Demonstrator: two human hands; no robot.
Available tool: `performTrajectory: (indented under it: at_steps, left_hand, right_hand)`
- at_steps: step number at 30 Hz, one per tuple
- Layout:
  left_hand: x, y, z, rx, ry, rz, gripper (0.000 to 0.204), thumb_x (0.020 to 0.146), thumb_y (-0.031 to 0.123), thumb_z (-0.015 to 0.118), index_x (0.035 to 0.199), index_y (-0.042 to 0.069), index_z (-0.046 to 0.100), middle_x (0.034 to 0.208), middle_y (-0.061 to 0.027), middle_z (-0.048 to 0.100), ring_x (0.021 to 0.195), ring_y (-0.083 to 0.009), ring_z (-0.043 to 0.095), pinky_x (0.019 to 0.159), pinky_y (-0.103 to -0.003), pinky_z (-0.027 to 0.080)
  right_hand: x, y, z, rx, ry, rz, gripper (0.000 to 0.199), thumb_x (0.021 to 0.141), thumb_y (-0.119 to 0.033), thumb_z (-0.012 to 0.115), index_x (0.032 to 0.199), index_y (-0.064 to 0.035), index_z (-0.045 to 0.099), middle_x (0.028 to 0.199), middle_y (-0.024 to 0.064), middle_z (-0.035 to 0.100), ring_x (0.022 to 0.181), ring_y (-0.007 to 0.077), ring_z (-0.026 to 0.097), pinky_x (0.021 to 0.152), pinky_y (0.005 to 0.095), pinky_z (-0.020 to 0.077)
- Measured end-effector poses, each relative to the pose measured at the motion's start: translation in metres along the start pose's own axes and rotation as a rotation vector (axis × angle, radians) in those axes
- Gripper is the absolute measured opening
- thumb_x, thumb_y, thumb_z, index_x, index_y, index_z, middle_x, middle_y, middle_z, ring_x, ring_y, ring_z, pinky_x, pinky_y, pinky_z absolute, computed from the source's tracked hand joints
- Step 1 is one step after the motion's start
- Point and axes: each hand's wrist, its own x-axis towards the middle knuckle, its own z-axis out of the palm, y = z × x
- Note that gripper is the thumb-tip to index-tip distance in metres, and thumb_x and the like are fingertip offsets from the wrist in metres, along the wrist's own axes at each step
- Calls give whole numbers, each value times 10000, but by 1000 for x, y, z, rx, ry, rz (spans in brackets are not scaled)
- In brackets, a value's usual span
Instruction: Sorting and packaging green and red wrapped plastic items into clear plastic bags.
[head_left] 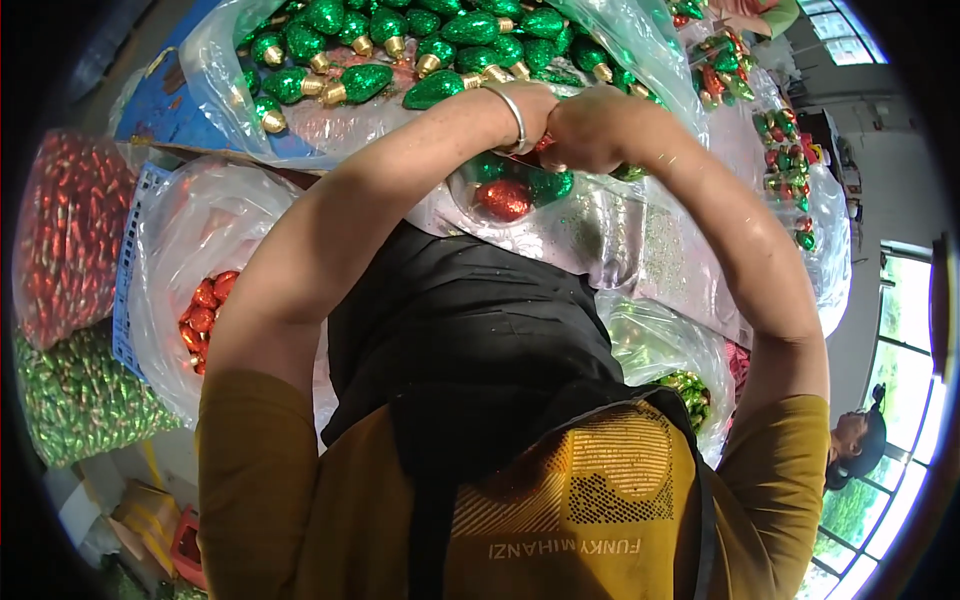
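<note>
My left hand [528, 110], with a silver bangle at the wrist, is closed at the near edge of the work table, its fingers partly hidden. Pressed against it, my right hand [598, 128] is curled shut; what it pinches is hidden. Glittery bulb-shaped ornaments cluster just below the hands: a red bulb ornament [505, 200] between green ones, one a green bulb ornament [551, 185]. A bit of red shows between my hands. Beyond them, many green glitter bulbs [475, 28] with gold caps lie in an open clear plastic bag [215, 75].
A plastic-lined blue crate [135, 260] with red bulbs [205, 312] stands left, by full bags of red ornaments [75, 230] and green ornaments [85, 400]. Another bag [650, 335] holds green pieces at right. Finished-looking bunches [785, 165] line the far right. A person [858, 440] is by the windows.
</note>
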Motion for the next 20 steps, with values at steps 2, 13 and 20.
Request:
performTrajectory:
  at_steps: [2, 13, 20]
  left_hand:
    - [-2, 0, -2, -19, -20, 84, 249, 588, -6, 646, 835, 26, 629, 800, -190, 636, 792, -370, 612, 669, -420, 496]
    - [4, 8, -11, -15, -131, -90, 243, 585, -18, 630, 825, 20, 628, 777, -194, 630, 756, -357, 611, 639, -419, 487]
    - [12, 17, -18, 36, -202, -131, 258, 605, -18, 622, 858, 33, 631, 768, -208, 628, 765, -348, 619, 639, -412, 490]
  right_hand:
    - [-1, -9, 13, -224, -42, 173, 257, 834, -218, 554, 996, -59, 674, 897, 107, 680, 802, 281, 653, 643, 360, 503]
    - [-27, -22, 34, -505, 372, 51, 105, 760, -155, 572, 694, -118, 646, 693, 63, 640, 652, 219, 642, 570, 339, 491]
    - [-12, 4, 23, -573, 181, -75, 137, 800, -166, 561, 840, -159, 691, 872, 62, 676, 810, 229, 657, 665, 337, 524]
